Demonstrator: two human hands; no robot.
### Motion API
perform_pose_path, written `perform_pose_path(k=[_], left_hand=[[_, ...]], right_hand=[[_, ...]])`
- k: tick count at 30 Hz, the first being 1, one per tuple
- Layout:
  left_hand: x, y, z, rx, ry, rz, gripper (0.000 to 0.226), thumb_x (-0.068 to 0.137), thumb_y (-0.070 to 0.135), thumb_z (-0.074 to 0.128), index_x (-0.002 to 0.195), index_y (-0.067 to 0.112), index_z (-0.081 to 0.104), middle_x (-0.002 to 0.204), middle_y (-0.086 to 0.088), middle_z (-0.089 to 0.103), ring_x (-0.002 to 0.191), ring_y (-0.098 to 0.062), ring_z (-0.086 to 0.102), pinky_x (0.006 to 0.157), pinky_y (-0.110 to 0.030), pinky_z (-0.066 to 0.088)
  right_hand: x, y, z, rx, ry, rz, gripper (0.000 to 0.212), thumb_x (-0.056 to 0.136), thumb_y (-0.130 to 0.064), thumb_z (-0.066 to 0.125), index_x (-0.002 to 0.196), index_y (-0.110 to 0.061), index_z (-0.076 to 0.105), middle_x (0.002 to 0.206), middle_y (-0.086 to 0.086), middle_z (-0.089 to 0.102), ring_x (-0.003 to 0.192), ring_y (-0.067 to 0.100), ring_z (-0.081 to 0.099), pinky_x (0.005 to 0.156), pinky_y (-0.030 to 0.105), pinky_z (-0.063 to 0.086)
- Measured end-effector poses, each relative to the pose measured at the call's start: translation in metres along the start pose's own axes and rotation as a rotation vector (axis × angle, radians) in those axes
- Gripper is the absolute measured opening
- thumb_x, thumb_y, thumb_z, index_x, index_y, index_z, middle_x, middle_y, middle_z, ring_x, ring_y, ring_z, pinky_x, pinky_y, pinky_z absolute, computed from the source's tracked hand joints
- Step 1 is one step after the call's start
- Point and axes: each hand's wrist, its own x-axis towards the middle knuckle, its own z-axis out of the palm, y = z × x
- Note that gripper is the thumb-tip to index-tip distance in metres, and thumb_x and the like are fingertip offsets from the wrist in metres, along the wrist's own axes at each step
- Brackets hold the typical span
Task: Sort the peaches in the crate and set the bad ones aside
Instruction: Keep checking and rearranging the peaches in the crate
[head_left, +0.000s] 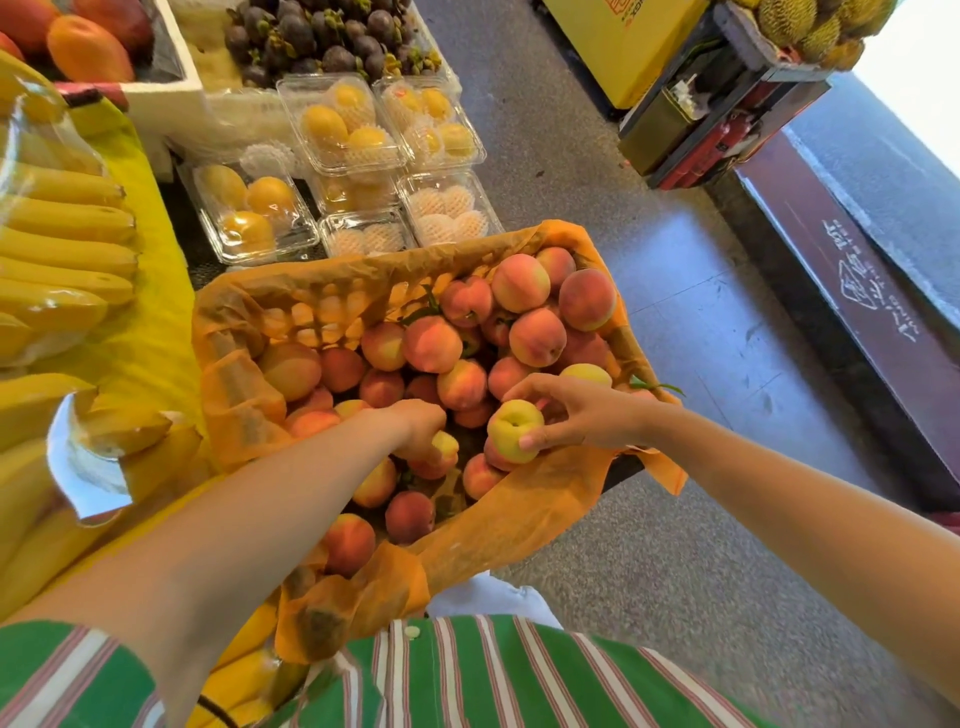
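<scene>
Left hand grips a half-hidden peach, right hand a yellow peach beside the crate edge.

**Counts at the fruit stand**

One crate with one orange liner holds piled peaches. About thirty show; those underneath are hidden, so there is no exact total. Two hands are in it, each holding one fruit: the left hand a half-hidden peach, the right hand a yellow peach. Beyond the crate stand six clear boxes, two far and four nearer. At least three mangoes lie far left. The mangosteens, the bananas on the left and the durians far right are too heaped to count.
</scene>
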Motion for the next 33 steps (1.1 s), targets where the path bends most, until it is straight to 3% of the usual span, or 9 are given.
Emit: perform_pose_path(k=[3, 8, 11, 14, 17, 20, 25, 30, 33], left_hand=[[-0.010, -0.002, -0.018, 0.026, 0.008, 0.020, 0.044, 0.090, 0.042, 0.060, 0.115, 0.005, 0.060, 0.111, -0.009, 0.064, 0.096, -0.030, 0.059, 0.076, -0.038, 0.046], [-0.047, -0.019, -0.062, -0.085, -0.008, 0.039, 0.034, 0.090, 0.038, 0.061, 0.114, 0.015, 0.067, 0.110, -0.002, 0.069, 0.098, -0.022, 0.064, 0.088, -0.039, 0.053], [-0.082, -0.037, -0.082, -0.089, 0.277, 0.136, 0.021, 0.090, 0.031, 0.062, 0.106, 0.020, 0.071, 0.104, 0.002, 0.069, 0.094, -0.017, 0.062, 0.084, -0.034, 0.050], [-0.110, -0.061, -0.087, -0.133, 0.725, 0.201, 0.016, 0.087, 0.029, 0.062, 0.094, 0.021, 0.073, 0.092, -0.001, 0.069, 0.086, -0.020, 0.060, 0.076, -0.038, 0.049], [-0.124, -0.086, -0.080, 0.029, 1.032, 0.069, 0.029, 0.077, 0.040, 0.058, 0.095, 0.022, 0.073, 0.100, -0.004, 0.067, 0.102, -0.028, 0.057, 0.090, -0.042, 0.040], [-0.129, -0.103, -0.067, 0.078, 1.003, -0.122, 0.046, 0.080, 0.040, 0.064, 0.122, 0.022, 0.063, 0.128, -0.006, 0.057, 0.124, -0.031, 0.046, 0.103, -0.044, 0.028], [-0.129, -0.113, -0.053, -0.089, 0.937, -0.135, 0.053, 0.089, 0.037, 0.058, 0.139, 0.023, 0.046, 0.130, -0.008, 0.058, 0.117, -0.031, 0.054, 0.089, -0.042, 0.048], [-0.128, -0.112, -0.053, -0.153, 0.992, -0.138, 0.047, 0.091, 0.037, 0.056, 0.136, 0.026, 0.050, 0.128, -0.005, 0.061, 0.114, -0.030, 0.057, 0.083, -0.040, 0.049], [-0.126, -0.113, -0.051, -0.192, 1.028, -0.138, 0.043, 0.091, 0.037, 0.055, 0.134, 0.029, 0.053, 0.125, -0.004, 0.064, 0.112, -0.029, 0.059, 0.081, -0.039, 0.049]], right_hand=[[0.003, -0.003, 0.001, -0.048, -0.027, -0.011, 0.053, 0.083, -0.037, 0.073, 0.129, -0.026, 0.051, 0.115, -0.013, 0.057, 0.100, 0.001, 0.054, 0.081, 0.011, 0.046], [0.017, -0.014, 0.007, -0.135, -0.108, -0.047, 0.055, 0.084, -0.042, 0.071, 0.131, -0.025, 0.049, 0.124, -0.010, 0.055, 0.112, 0.005, 0.052, 0.090, 0.018, 0.044], [0.030, -0.026, 0.017, -0.186, -0.199, -0.056, 0.055, 0.084, -0.041, 0.071, 0.131, -0.026, 0.048, 0.122, -0.008, 0.053, 0.110, 0.011, 0.052, 0.089, 0.026, 0.046], [0.047, -0.032, 0.035, -0.338, -0.276, -0.060, 0.058, 0.085, -0.038, 0.071, 0.134, -0.022, 0.045, 0.115, -0.007, 0.051, 0.101, 0.013, 0.051, 0.074, 0.022, 0.041], [0.061, -0.032, 0.059, -0.530, -0.364, -0.086, 0.057, 0.086, -0.036, 0.070, 0.132, -0.014, 0.044, 0.100, -0.005, 0.051, 0.093, 0.018, 0.048, 0.066, 0.024, 0.034], [0.066, -0.031, 0.075, -0.674, -0.408, -0.106, 0.053, 0.087, -0.030, 0.069, 0.134, -0.013, 0.048, 0.115, 0.008, 0.057, 0.098, 0.023, 0.052, 0.069, 0.024, 0.029], [0.072, -0.031, 0.076, -0.713, -0.383, -0.135, 0.056, 0.085, -0.036, 0.071, 0.135, -0.018, 0.053, 0.121, 0.008, 0.063, 0.106, 0.027, 0.059, 0.076, 0.026, 0.039], [0.081, -0.043, 0.064, -0.392, -0.277, -0.112, 0.043, 0.088, -0.032, 0.069, 0.126, -0.015, 0.059, 0.116, 0.005, 0.067, 0.104, 0.020, 0.063, 0.089, 0.037, 0.052], [0.090, -0.061, 0.068, -0.188, -0.196, -0.154, 0.052, 0.090, -0.032, 0.067, 0.136, -0.018, 0.049, 0.124, 0.005, 0.062, 0.109, 0.017, 0.062, 0.091, 0.031, 0.052]])
